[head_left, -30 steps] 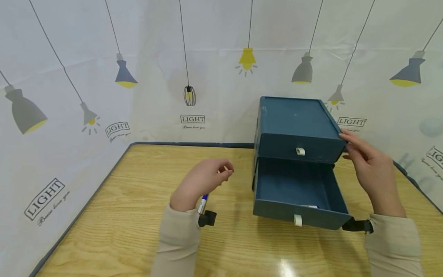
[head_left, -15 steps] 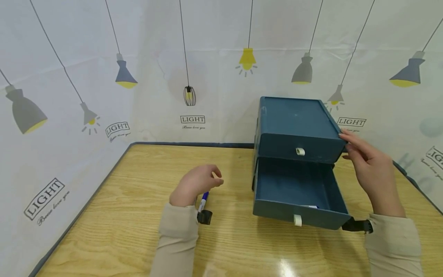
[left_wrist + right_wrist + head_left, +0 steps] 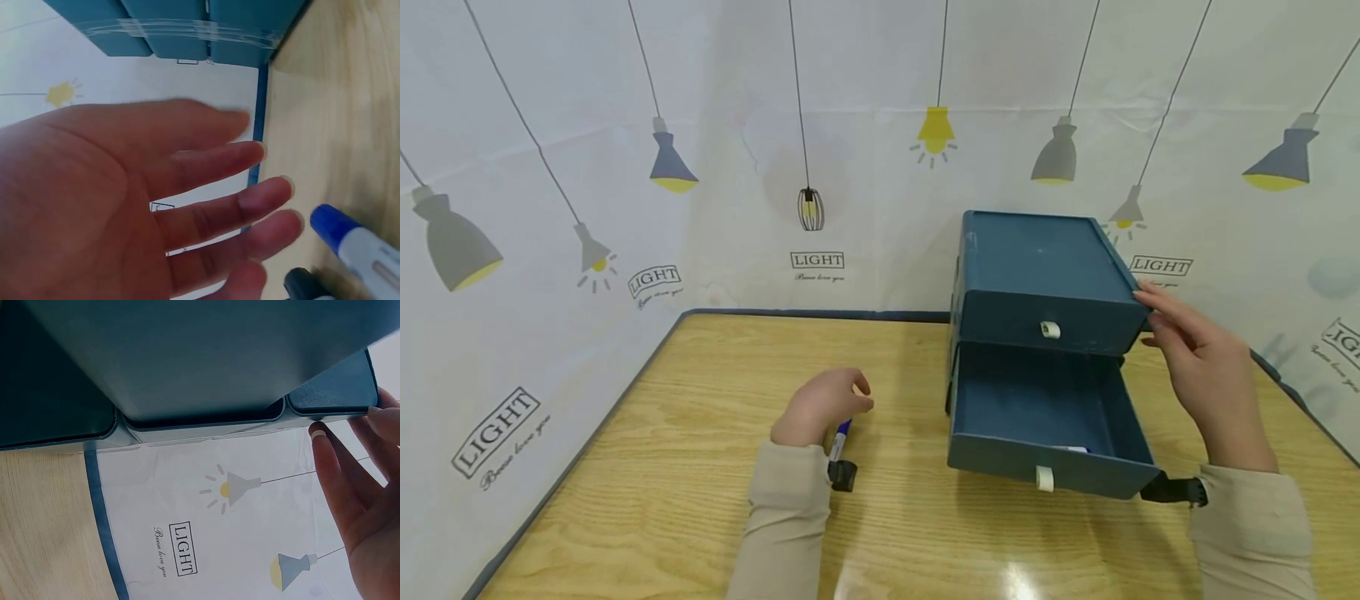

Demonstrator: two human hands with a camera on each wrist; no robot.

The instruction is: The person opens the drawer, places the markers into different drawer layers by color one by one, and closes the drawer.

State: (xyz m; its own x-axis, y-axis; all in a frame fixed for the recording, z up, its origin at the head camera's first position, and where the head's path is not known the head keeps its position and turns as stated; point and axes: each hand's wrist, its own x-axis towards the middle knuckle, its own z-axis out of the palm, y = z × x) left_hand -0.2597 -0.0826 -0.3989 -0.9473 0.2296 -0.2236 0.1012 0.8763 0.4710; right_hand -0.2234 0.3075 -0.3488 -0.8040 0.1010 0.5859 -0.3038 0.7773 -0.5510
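Observation:
My left hand [image 3: 820, 408] hovers over the table left of the drawer unit, holding nothing; its fingers are spread and loosely bent. Below its fingertips in the left wrist view lie a blue-capped marker [image 3: 369, 259] and a dark-capped marker [image 3: 306, 284]. The head view shows the blue-capped one beside the wrist. My right hand [image 3: 1206, 367] rests its fingertips on the upper right front corner of the blue drawer unit [image 3: 1045, 258]. Its lower drawer [image 3: 1037, 408] is pulled out, with a white and blue thing [image 3: 1071, 449] mostly hidden behind the front panel.
The upper drawer [image 3: 1007, 321] is closed and has a white pull tab, like the lower one. Clear tape [image 3: 187, 30] runs across the unit's side. A wood-grain table [image 3: 700, 483] meets a lamp-print backdrop [image 3: 880, 192] behind.
My left hand has moved left and down, away from the drawer unit toward the markers. The right hand and the drawers stay in place.

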